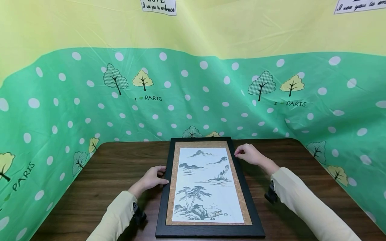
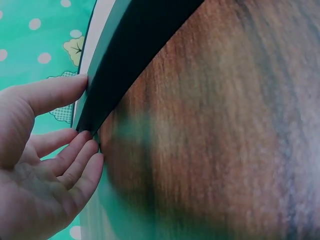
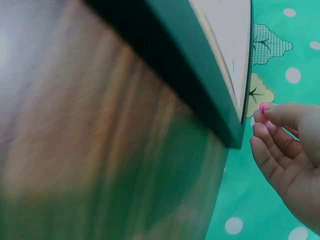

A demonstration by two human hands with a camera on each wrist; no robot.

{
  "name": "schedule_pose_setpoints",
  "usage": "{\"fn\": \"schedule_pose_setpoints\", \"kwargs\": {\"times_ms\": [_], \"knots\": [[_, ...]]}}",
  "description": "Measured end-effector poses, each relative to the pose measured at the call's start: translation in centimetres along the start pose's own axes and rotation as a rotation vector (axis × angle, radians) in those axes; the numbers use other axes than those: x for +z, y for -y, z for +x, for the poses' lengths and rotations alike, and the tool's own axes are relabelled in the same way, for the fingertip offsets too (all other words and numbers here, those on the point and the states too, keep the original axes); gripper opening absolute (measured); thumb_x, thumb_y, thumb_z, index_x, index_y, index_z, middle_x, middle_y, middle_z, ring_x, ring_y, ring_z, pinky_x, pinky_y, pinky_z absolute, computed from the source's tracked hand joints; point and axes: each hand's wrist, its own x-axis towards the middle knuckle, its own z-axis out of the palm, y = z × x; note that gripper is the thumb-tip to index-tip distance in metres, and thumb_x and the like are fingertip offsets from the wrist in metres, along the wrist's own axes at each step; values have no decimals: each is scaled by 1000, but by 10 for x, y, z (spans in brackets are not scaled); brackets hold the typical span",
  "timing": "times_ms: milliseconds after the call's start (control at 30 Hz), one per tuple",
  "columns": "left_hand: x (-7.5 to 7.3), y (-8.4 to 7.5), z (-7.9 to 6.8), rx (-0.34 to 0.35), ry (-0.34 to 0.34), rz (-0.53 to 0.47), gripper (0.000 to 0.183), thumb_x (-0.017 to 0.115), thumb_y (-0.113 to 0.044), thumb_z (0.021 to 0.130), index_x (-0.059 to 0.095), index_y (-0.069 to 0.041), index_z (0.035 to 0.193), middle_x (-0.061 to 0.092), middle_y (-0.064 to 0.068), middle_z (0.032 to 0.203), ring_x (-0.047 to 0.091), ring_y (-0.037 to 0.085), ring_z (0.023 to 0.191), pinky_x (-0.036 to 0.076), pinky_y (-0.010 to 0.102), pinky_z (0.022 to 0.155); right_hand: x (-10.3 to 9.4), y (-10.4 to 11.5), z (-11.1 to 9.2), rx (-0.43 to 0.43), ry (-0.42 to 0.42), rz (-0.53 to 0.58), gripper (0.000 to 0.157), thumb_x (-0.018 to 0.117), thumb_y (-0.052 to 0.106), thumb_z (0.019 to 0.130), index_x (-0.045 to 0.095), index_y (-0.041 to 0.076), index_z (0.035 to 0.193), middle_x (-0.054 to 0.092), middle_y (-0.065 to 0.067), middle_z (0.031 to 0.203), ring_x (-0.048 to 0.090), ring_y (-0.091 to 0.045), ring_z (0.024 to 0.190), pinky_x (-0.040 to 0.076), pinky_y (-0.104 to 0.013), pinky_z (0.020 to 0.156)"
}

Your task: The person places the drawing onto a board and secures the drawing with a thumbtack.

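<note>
A black-framed cork board [image 1: 170, 201] lies on the table, and a sheet with an ink landscape [image 1: 199, 177] covers most of its cork. My left hand [image 1: 152, 177] touches the frame's left side. In the left wrist view its thumb and fingertips [image 2: 82, 80] meet the frame's edge [image 2: 127, 50], the fingers loosely extended. By the upper right of the frame, my right hand [image 1: 250, 154] pinches a small pink pushpin [image 3: 263, 107] between thumb and forefinger. Most of the pin is hidden by those fingers; the other fingers curl loosely.
The dark wooden table [image 1: 120, 167] extends on both sides of the board. A green and yellow printed cloth [image 1: 187, 97] hangs behind it and along both sides. Wrist cameras [image 1: 139, 214] sit on both sleeves.
</note>
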Motion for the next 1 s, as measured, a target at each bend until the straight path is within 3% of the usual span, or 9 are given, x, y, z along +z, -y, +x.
{"fn": "schedule_pose_setpoints", "kwargs": {"times_ms": [300, 633, 1000], "knots": [[-1, 1, 0, -7, 10, 0, 57, 74, -7, 72, 50, 8, 122, 59, 15, 110, 55, 29, 100, 46, 42, 84, 12, 18, 36, -9, 80, 55, 11, 57, 0, 86, 67, -4, 86, 65, -14, 81, 49, -12, 63, 42, -26, 57], [-3, 2, -1, 8, 27, -23, 57, 73, -6, 74, 49, 8, 123, 58, 16, 112, 54, 30, 101, 46, 41, 83, 30, 35, 60, -7, 101, 83, 12, 57, -1, 86, 67, -7, 86, 65, -17, 82, 53, -16, 63, 45, -26, 58], [-2, 2, 0, -20, 10, -52, 56, 74, -5, 73, 50, 7, 123, 58, 14, 112, 54, 28, 101, 45, 42, 84, 53, 43, 82, 33, 82, 99, 10, 60, 2, 85, 68, -2, 84, 66, -8, 77, 50, -10, 60, 42, -24, 56]]}}
